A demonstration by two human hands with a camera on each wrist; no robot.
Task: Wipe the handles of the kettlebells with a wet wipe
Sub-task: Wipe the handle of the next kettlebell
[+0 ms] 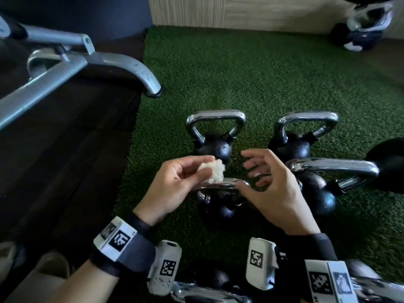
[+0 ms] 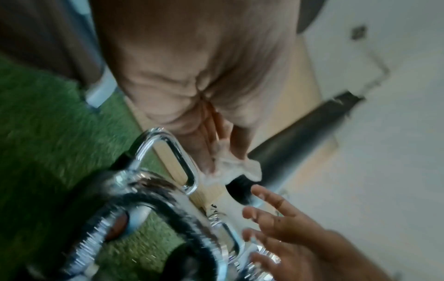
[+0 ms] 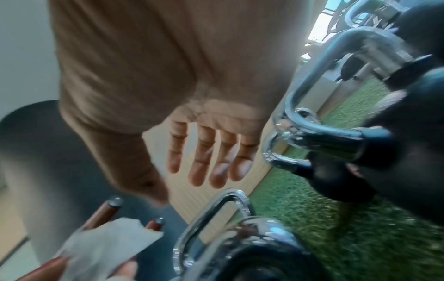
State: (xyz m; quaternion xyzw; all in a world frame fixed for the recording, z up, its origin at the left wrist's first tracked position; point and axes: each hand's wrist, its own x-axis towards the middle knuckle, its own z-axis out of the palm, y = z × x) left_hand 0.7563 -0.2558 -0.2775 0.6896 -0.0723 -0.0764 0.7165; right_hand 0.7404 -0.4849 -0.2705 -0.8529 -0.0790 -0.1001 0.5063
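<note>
Several black kettlebells with chrome handles stand on green turf (image 1: 240, 73). My left hand (image 1: 203, 166) pinches a crumpled white wet wipe (image 1: 215, 171) just above the handle (image 1: 220, 185) of the nearest kettlebell (image 1: 220, 209). To the right of the wipe, my right hand (image 1: 251, 169) hovers over the same handle, fingers relaxed and spread, holding nothing. The left wrist view shows the wipe (image 2: 230, 163) hanging from my fingertips. In the right wrist view my right fingers (image 3: 211, 157) are straight and the wipe (image 3: 108, 245) sits at lower left.
Two kettlebells (image 1: 215, 136) (image 1: 301, 138) stand behind the hands and another (image 1: 317, 184) to the right. A grey metal bench frame (image 1: 87, 57) rests on dark flooring (image 1: 65, 149) at left. More chrome handles (image 1: 207, 293) lie at the bottom edge.
</note>
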